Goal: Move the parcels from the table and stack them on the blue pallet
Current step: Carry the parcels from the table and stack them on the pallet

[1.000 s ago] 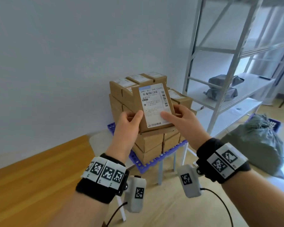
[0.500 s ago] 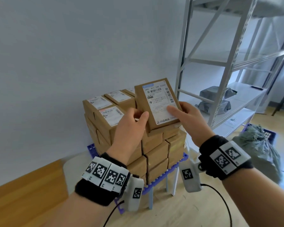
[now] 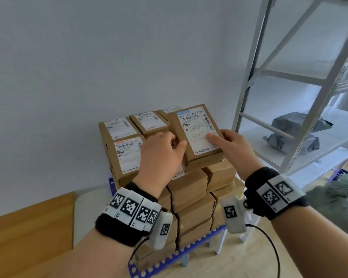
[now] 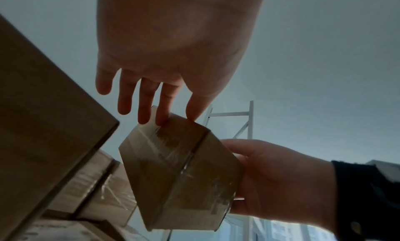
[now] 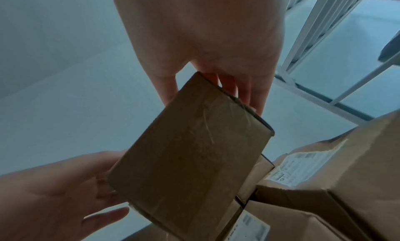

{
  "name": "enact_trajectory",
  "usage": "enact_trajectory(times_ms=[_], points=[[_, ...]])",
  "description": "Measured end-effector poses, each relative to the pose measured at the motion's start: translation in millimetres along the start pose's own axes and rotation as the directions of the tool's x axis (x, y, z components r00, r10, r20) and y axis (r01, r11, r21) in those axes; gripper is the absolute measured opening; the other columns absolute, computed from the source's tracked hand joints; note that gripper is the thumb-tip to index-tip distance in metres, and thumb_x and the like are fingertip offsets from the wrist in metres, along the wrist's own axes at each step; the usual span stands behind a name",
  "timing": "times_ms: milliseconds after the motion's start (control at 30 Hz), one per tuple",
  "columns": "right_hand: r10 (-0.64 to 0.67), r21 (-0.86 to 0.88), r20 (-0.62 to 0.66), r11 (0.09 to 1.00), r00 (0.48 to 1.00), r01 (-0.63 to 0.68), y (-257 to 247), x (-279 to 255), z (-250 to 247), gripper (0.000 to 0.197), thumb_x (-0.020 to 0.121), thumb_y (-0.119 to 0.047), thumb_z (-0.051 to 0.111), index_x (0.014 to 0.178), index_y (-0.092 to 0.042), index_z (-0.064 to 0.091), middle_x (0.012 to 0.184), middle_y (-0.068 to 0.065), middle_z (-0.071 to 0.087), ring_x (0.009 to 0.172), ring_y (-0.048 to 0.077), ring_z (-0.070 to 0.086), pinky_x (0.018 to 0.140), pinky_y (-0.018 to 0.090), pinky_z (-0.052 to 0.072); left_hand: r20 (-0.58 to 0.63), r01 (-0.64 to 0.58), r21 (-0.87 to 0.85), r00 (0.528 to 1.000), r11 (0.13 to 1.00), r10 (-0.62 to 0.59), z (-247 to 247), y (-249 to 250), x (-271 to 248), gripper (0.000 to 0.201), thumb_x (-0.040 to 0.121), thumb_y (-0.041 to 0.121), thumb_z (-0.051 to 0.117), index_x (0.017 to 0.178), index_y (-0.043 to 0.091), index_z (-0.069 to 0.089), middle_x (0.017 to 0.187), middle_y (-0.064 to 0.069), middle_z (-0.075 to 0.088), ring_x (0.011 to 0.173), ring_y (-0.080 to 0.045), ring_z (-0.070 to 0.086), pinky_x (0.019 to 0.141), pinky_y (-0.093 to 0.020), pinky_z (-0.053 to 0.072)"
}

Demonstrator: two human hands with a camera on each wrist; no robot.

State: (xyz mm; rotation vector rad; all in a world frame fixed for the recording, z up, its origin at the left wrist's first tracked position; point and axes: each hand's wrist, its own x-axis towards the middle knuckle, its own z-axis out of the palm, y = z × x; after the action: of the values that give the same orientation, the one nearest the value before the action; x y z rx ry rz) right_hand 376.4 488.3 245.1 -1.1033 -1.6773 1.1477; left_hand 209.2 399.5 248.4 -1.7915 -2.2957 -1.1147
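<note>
Both hands held 1 cardboard parcel (image 3: 197, 135) just above the right part of the stack of parcels (image 3: 189, 189) on the blue pallet (image 3: 181, 255). The parcel's white shipping label faced up and the box was tilted, its near end lower and close over the boxes beneath; whether it already touched them could not be told.

The left hand (image 3: 161, 157) was at the parcel's left edge. In the left wrist view its fingers (image 4: 164, 108) were nearly straight and spread apart, with only the tips touching the top corner of the box (image 4: 179, 174). The right hand (image 3: 231, 149) gripped the right side: the thumb lay across the label, and in the right wrist view the fingers (image 5: 249, 90) were wrapped behind the far edge of the parcel (image 5: 190, 159).

On the stack's top layer 4 more labelled boxes showed, toward the left and back edges of the pallet, against the pale wall (image 3: 88, 67). Lower layers of plain brown boxes reached down to the pallet's front edge, where a row of white dots ran along the blue rim.

To the right stood a white metal shelf rack (image 3: 301, 97) with grey bagged packages (image 3: 295, 135) on 1 shelf.
</note>
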Motion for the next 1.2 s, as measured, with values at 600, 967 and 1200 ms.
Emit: enact_trajectory(times_ms=[600, 967, 1200], points=[[0.039, -0.203, 0.347, 0.979, 0.937, 0.034, 29, 52, 24, 0.058, 0.091, -0.063, 0.049, 0.136, -0.026, 0.053, 0.120, -0.007, 0.062, 0.107, 0.012, 0.057, 0.090, 0.030, 0.049, -0.130, 0.257, 0.166, 0.963, 0.952, -0.237, 13, -7, -1, 0.027, 0.098, 0.038, 0.051, 0.122, 0.025, 0.056, 0.125, 0.009, 0.054, 0.117, -0.009, 0.048, 0.095, -0.020, 0.036], [0.001, -0.162, 0.440, 0.984, 0.898, 0.079, 32, 39, 23, 0.058, 0.091, -0.058, 0.054, 0.139, -0.026, 0.049, 0.124, -0.009, 0.061, 0.110, 0.012, 0.057, 0.095, 0.032, 0.049, -0.172, 0.608, -0.079, 0.772, 0.790, -0.612, -10, -45, -40, 0.051, 0.101, 0.045, 0.044, 0.144, 0.020, 0.034, 0.136, 0.000, 0.055, 0.107, -0.015, 0.058, 0.062, -0.016, 0.042], [-0.016, -0.114, 0.401, 0.991, 0.916, 0.067, 35, 35, 30, 0.055, 0.091, -0.056, 0.056, 0.137, -0.027, 0.053, 0.123, -0.007, 0.063, 0.111, 0.015, 0.059, 0.096, 0.037, 0.052, -0.179, 0.587, -0.118, 0.781, 0.801, -0.599, -8, -45, -44, 0.057, 0.100, 0.044, 0.048, 0.149, 0.022, 0.029, 0.144, 0.001, 0.050, 0.123, -0.017, 0.054, 0.077, -0.020, 0.042]])
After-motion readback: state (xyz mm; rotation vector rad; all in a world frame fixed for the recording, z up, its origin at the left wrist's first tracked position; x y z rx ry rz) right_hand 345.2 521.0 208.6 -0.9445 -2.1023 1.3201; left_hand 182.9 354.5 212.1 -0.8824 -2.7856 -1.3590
